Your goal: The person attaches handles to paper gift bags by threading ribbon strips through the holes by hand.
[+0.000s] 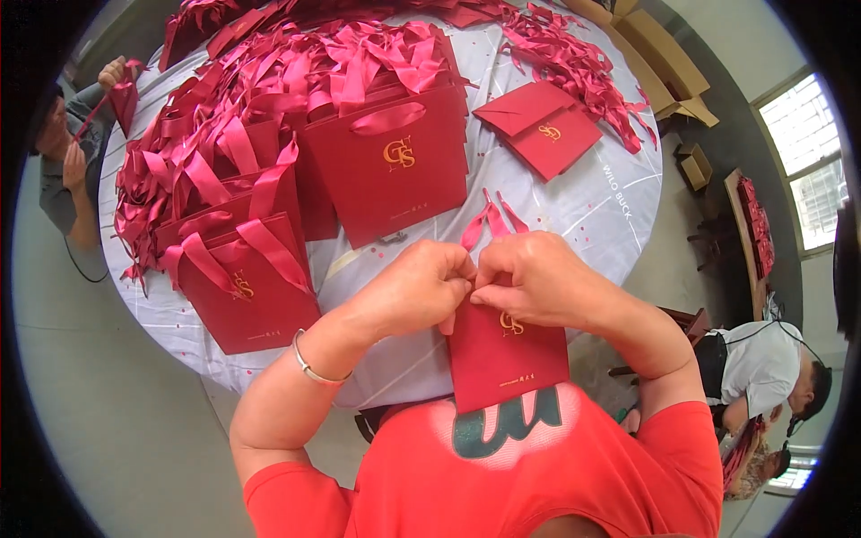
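In front of my chest is a red paper gift bag (508,359) with a gold monogram, its lower end against my orange-red shirt. My left hand (426,282), a bangle on its wrist, is closed at the bag's top left edge. Close beside it, my right hand (534,278) pinches at the same top edge, thumb against fingertips. Pink ribbon (491,224) loops out beyond my knuckles. Whether a ribbon end is between my fingers is hidden.
Ribboned red bags (395,166) crowd the round table's left and far side. Flat red bags (543,130) and loose ribbons (583,63) lie at the far right. One person (67,152) handles ribbon at left; another (762,368) sits at right. Cardboard boxes (664,58) stand beyond.
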`<action>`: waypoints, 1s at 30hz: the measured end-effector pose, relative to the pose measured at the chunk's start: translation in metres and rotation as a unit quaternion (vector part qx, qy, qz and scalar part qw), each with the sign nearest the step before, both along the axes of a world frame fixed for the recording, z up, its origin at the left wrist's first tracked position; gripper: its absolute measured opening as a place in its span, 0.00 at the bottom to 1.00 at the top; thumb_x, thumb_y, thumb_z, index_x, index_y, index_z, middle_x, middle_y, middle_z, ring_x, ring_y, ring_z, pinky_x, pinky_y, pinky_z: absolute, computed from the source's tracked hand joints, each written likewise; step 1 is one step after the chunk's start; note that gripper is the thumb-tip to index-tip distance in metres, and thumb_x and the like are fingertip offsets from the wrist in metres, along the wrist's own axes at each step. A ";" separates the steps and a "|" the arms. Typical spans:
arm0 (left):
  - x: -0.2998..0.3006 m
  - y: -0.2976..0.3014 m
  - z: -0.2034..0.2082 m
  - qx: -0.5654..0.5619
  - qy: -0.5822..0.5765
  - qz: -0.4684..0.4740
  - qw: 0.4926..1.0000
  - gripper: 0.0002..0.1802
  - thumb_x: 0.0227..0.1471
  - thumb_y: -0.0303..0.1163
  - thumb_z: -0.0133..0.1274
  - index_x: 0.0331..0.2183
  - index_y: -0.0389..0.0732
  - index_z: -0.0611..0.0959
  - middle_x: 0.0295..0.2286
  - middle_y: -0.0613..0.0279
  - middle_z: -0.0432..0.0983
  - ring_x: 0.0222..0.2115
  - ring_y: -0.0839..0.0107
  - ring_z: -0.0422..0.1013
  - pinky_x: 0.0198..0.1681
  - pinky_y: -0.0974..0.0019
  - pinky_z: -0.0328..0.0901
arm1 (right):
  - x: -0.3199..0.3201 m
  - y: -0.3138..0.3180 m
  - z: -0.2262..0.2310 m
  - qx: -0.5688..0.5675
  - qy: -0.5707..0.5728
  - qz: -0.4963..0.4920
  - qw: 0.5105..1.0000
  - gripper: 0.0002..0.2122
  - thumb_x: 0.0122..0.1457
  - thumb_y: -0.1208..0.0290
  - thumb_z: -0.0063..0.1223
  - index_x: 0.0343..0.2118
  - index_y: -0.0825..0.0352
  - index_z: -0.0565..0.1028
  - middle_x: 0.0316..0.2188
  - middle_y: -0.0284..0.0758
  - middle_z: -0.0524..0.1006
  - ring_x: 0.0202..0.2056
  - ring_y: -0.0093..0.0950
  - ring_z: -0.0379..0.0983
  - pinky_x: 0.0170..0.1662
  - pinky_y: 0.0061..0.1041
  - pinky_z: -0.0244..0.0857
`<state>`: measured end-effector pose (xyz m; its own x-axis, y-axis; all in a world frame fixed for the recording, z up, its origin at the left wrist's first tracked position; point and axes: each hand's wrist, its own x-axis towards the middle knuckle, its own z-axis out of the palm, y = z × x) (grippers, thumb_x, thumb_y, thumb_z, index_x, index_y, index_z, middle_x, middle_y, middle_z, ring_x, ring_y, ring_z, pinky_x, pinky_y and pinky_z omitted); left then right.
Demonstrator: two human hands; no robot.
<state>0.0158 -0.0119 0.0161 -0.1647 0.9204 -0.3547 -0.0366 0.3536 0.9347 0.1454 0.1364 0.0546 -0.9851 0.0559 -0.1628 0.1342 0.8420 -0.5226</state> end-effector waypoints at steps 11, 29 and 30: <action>0.011 -0.002 0.006 0.052 0.125 -0.009 0.991 0.10 0.49 0.19 0.55 0.35 0.31 0.72 0.22 0.60 0.76 0.18 0.76 0.73 0.19 0.70 0.64 | -0.043 0.056 0.011 -0.225 -0.300 0.100 0.921 0.11 0.59 0.73 0.53 0.44 0.71 0.73 0.30 0.32 0.78 0.30 0.19 0.73 0.33 0.23 0.69; 0.021 -0.004 0.025 0.059 0.109 0.040 0.992 0.14 0.47 0.15 0.60 0.34 0.35 0.72 0.22 0.65 0.76 0.18 0.79 0.74 0.19 0.76 0.65 | -0.049 0.048 -0.015 -0.452 -0.344 0.039 0.822 0.08 0.47 0.74 0.57 0.32 0.64 0.74 0.18 0.22 0.69 0.16 0.15 0.60 0.19 0.17 0.51; 0.021 -0.002 0.027 0.068 0.105 0.036 0.991 0.14 0.46 0.15 0.60 0.34 0.35 0.72 0.23 0.64 0.77 0.18 0.79 0.74 0.19 0.76 0.65 | -0.047 0.050 -0.022 -0.466 -0.336 0.030 0.818 0.09 0.46 0.74 0.58 0.32 0.65 0.74 0.18 0.23 0.70 0.16 0.15 0.61 0.19 0.16 0.51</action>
